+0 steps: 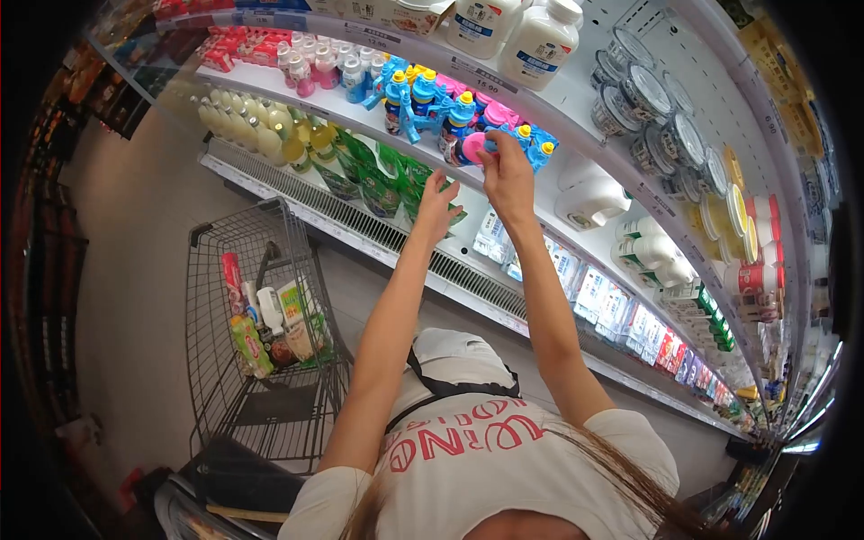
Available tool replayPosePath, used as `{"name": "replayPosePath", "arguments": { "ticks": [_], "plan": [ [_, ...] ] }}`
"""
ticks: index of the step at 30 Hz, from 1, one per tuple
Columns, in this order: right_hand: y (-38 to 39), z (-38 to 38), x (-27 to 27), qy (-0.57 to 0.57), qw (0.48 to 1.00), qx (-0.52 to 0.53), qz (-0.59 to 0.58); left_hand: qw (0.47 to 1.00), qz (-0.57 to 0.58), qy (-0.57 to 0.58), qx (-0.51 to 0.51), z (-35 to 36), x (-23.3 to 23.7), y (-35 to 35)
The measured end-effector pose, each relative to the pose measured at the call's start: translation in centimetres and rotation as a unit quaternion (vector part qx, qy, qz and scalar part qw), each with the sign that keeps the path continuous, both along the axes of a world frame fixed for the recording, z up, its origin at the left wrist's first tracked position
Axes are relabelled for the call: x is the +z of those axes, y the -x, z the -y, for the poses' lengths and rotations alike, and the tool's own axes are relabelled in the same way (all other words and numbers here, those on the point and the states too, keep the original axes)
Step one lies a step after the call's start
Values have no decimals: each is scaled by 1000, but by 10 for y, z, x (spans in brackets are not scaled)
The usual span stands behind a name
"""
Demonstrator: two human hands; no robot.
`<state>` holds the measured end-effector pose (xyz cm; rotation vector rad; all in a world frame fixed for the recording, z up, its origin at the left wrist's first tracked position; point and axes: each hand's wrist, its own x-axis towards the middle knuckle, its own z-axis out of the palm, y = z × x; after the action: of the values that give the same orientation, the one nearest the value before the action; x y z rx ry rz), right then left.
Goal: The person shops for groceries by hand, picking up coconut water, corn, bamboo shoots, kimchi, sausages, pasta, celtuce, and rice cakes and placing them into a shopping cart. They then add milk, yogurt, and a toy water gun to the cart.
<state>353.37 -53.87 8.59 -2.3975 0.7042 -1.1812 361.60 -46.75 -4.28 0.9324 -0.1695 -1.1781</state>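
Observation:
My right hand (508,175) reaches up to the middle shelf, its fingers closed on a small drink bottle (473,148) with a pink round end and some blue by the fingertips. My fingers cover part of it. My left hand (436,205) is raised in front of the shelf edge with fingers apart and nothing in it. Behind the hands stand several dark-blue bottles (459,117) with yellow caps and light-blue attachments. Green pouches (378,180) lie on the lower shelf, just left of my left hand.
A wire shopping cart (202,315) with several packages (270,310) stands on my left. White jugs (549,40) are on the shelf above, and stacked clear-lidded tubs (643,94) are to the right. Pale-yellow bottles (243,126) line the lower left shelf. A black vent grille (360,225) runs along the shelf's front.

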Motion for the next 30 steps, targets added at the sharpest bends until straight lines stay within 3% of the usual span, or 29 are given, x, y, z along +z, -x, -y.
{"name": "replayPosePath", "arguments": {
  "ticks": [2, 4, 6, 8, 12, 14, 16, 17, 18, 21, 24, 25, 28, 30],
  "plan": [
    [8, -32, 37, -104, 994, -9, -26, 994, -98, 22, 54, -35, 14, -2],
    [8, -55, 53, -196, 980, 27, -8, 960, -210, 120, 143, -80, 21, -6],
    [-1, -62, 31, -323, 931, 154, 71, 928, -252, 239, 134, -128, 23, -14],
    [-17, -83, 18, -392, 888, 236, 49, 928, -225, 190, 230, -169, 28, -16],
    [-66, -151, -23, -502, 799, 324, -66, 896, -193, 128, 380, -262, -10, -33],
    [-95, -186, -36, -475, 791, 358, -142, 871, -215, 85, 434, -302, -45, -42],
    [-123, -204, -52, -392, 794, 400, -237, 842, -130, 18, 524, -319, -48, -57],
    [-139, -215, -60, -395, 766, 406, -303, 820, -95, -13, 564, -329, -56, -66],
    [-155, -224, -72, -397, 735, 408, -367, 817, -97, -37, 568, -340, -66, -76],
    [-202, -240, -170, -494, 631, 447, -398, 810, -94, -131, 564, -373, -103, -112],
    [-245, -274, -222, -612, 605, 349, -371, 789, -47, -230, 568, -379, -118, -160],
    [-249, -286, -237, -664, 596, 282, -352, 778, 14, -314, 544, -380, -146, -163],
    [-270, -322, -282, -756, 562, 162, -295, 710, 173, -604, 317, -382, -191, -181],
    [-280, -345, -329, -804, 550, 89, -207, 717, 175, -591, 326, -378, -222, -189]
  ]
}}
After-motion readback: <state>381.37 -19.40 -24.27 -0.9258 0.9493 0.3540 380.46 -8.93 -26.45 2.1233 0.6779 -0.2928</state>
